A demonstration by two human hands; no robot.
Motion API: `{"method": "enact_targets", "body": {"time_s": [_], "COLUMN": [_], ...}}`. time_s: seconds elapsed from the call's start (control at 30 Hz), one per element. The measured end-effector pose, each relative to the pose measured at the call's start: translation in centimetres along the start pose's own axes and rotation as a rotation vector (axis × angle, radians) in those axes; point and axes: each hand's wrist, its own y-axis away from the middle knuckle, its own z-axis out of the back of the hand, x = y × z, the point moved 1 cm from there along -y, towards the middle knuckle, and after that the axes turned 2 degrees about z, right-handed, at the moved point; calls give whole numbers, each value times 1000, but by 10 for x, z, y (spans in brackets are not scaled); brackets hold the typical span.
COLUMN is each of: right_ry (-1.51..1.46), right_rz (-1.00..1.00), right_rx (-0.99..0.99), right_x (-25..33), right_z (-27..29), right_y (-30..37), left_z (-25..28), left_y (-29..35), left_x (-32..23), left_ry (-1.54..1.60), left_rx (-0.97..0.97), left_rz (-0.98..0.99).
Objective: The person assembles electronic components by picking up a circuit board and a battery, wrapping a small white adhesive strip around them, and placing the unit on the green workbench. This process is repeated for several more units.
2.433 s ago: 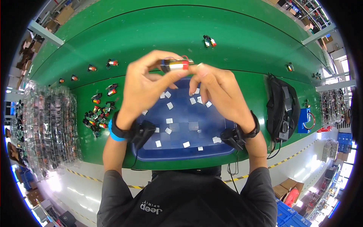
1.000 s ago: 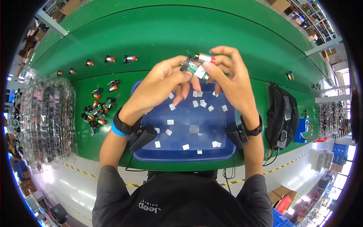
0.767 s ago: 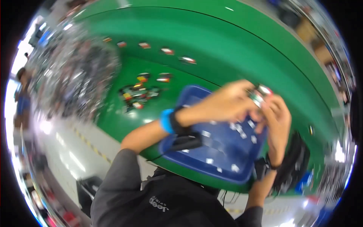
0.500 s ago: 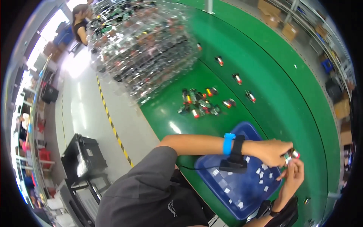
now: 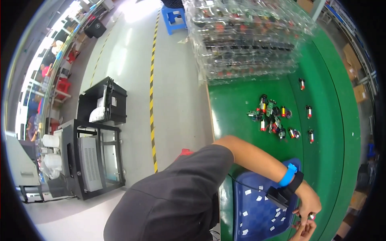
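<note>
My left hand (image 5: 309,201) is closed, fingertips down, on a small circuit-board assembly with a cylinder (image 5: 312,216); its silver and red end pokes out beside the fingers and the rest is hidden. My right hand (image 5: 303,231) meets it from below with fingertips pinched together near the part. Whatever those fingers hold is too small to make out. Just left of both hands lies a blue plastic tray (image 5: 239,205) with several small white pieces (image 5: 258,198) scattered in it. My left forearm, with a blue band (image 5: 288,175) and a black strapped-on device (image 5: 277,197), crosses over it.
Beyond the tray, a heap of similar assemblies (image 5: 273,116) lies on the green table (image 5: 229,104); three more (image 5: 311,135) stand apart at its right. Clear plastic trays (image 5: 249,48) are stacked at the back. A black crate (image 5: 105,102) sits on a rack at left.
The view has turned, so the table and heap appear farther right. Both hands now appear lower in the picture, still together at the part, which is more covered by fingers.
</note>
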Motion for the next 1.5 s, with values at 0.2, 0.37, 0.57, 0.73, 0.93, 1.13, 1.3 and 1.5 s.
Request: {"method": "enact_targets", "body": {"time_s": [0.2,0.37,0.57,0.73,0.93,1.13,1.3,1.5], "right_ry": [60,10,20,-65,-159,-140,309,139], "right_rz": [142,159,153,17,28,233,13,56], "right_rx": [-206,-505,-333,-155,-2,144,419,-105], "right_x": [-11,-14,-7,3,8,13,47,54], "right_z": [-2,0,-7,-10,17,36,32,21], "right_y": [-1,-2,-2,-4,3,13,14,16], "left_z": [-25,-20,-3,7,-4,6,6,3], "left_y": [-37,-25,-10,0,-8,6,14,27], "left_x": [14,9,2,-3,-6,-20,-49,-66], "left_ry": [-99,-85,-289,-312,-28,51,84,127], "left_rx": [-309,-533,-621,-291,-288,-384,-485,-387], "left_rz": [-122,-243,-306,-183,-68,-122,-150,-203]}}
